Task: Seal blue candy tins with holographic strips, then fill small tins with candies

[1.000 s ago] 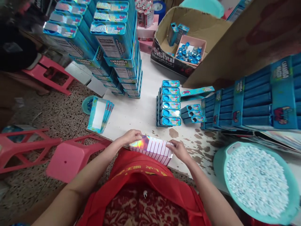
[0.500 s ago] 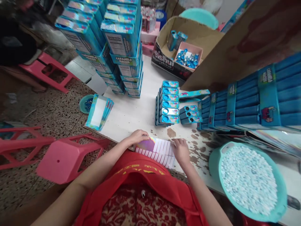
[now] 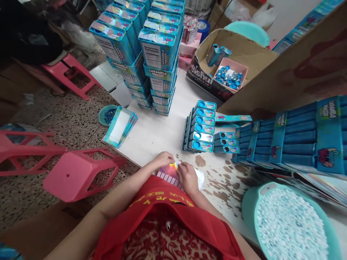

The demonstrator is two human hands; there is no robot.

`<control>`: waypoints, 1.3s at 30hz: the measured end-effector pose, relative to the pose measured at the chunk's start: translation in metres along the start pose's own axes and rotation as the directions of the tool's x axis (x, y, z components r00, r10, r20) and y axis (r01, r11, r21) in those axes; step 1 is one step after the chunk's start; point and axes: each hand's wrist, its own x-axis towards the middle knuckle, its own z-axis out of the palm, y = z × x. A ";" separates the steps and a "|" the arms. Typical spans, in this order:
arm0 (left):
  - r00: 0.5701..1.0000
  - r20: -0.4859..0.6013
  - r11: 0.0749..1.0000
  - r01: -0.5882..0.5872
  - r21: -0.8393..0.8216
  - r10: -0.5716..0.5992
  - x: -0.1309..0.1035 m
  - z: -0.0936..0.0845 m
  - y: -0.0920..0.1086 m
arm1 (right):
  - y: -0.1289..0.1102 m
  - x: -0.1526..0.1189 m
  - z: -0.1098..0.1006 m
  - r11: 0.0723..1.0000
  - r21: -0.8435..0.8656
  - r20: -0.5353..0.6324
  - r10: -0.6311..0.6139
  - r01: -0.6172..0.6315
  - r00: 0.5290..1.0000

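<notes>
- While one sheet of shiny film (image 3: 170,171) was laid at the table's (image 3: 158,139) near edge, its far edge was met by the bunched fingertips of the left hand (image 3: 164,157); whether film was pinched between them could not be told.
- Over the sheet, bent fingers of the right hand (image 3: 187,177) were rested, presumably so that it was kept flat; whether anything was gripped beneath them was hidden. Pale strips were shown on the sheet's near side, their full number covered by that hand.
- Well to the right of the right fingers, one teal basin (image 3: 251,206) was filled with pale pieces (image 3: 292,224), too many to be counted.
- Beyond and left of the left fingers, flat blue trays (image 3: 116,126) were stacked at the table's edge, probably to save room; their number was unclear.
- Just beyond the right fingers, six tin tops (image 3: 204,129) were counted in one column, likely lined up for easy reach. To their right, three tins with dark openings (image 3: 227,142) were counted.
- Farthest from the fingers, one carton (image 3: 200,77) was seen; loose caps (image 3: 230,83), uncountable, were kept in its pink box (image 3: 242,68), apparently against scattering.
</notes>
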 end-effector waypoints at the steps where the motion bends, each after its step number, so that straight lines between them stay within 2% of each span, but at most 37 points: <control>1: 1.000 0.002 1.000 -0.004 0.000 0.004 0.002 0.001 0.000 | 0.001 0.002 -0.002 1.000 -0.018 -0.008 0.007 -0.007 1.000; 3: 1.000 0.013 1.000 -0.020 0.008 0.019 0.005 0.002 -0.001 | 0.001 0.006 -0.006 0.997 -0.069 0.019 0.020 -0.019 1.000; 7: 1.000 -0.003 0.996 -0.025 0.087 0.026 0.008 0.004 0.001 | -0.001 0.012 -0.019 0.991 -0.127 0.173 0.067 -0.046 0.983; 10: 0.998 -0.068 0.989 -0.002 0.146 0.013 0.002 0.004 0.009 | -0.006 0.011 -0.039 0.994 -0.035 0.186 0.105 -0.100 0.977; 12: 0.982 -0.170 0.989 -0.061 0.134 0.083 -0.010 0.002 0.020 | -0.011 0.010 -0.059 0.987 0.078 0.159 0.123 -0.137 0.980; 14: 0.944 -0.223 0.970 -0.242 0.028 0.243 -0.027 -0.001 0.034 | -0.017 0.010 -0.081 0.963 0.209 0.135 0.142 -0.168 0.981; 16: 0.918 -0.153 0.901 -0.390 -0.191 0.365 -0.045 -0.004 0.049 | -0.024 0.012 -0.103 0.922 0.334 0.116 0.166 -0.196 0.979; 17: 0.920 -0.085 0.867 -0.389 -0.311 0.383 -0.054 -0.006 0.055 | -0.027 0.013 -0.113 0.898 0.387 0.100 0.184 -0.209 0.978; 19: 0.939 0.023 0.827 -0.290 -0.482 0.343 -0.065 -0.011 0.068 | -0.032 0.016 -0.130 0.855 0.467 0.050 0.231 -0.227 0.972; 21: 0.959 0.050 0.805 -0.204 -0.557 0.277 -0.069 -0.019 0.079 | -0.036 0.021 -0.140 0.817 0.525 -0.009 0.287 -0.239 0.958; 23: 0.964 0.039 0.794 -0.192 -0.576 0.261 -0.068 -0.032 0.089 | -0.037 0.028 -0.144 0.798 0.552 -0.082 0.342 -0.242 0.936; 25: 0.961 0.002 0.803 -0.231 -0.550 0.278 -0.062 -0.046 0.100 | -0.035 0.037 -0.144 0.809 0.537 -0.183 0.387 -0.238 0.904; 27: 0.952 -0.056 0.825 -0.290 -0.485 0.302 -0.055 -0.060 0.111 | -0.032 0.048 -0.142 0.831 0.501 -0.295 0.426 -0.241 0.855; 30: 0.936 -0.118 0.858 -0.351 -0.375 0.332 -0.043 -0.072 0.124 | -0.026 0.063 -0.140 0.838 0.478 -0.398 0.473 -0.262 0.786; 36: 0.921 -0.181 0.904 -0.377 -0.200 0.344 -0.020 -0.071 0.126 | -0.015 0.078 -0.129 0.828 0.478 -0.432 0.512 -0.294 0.742; 39: 0.894 -0.211 0.871 -0.437 -0.224 0.395 -0.011 -0.060 0.121 | -0.011 0.079 -0.119 0.808 0.528 -0.451 0.528 -0.263 0.720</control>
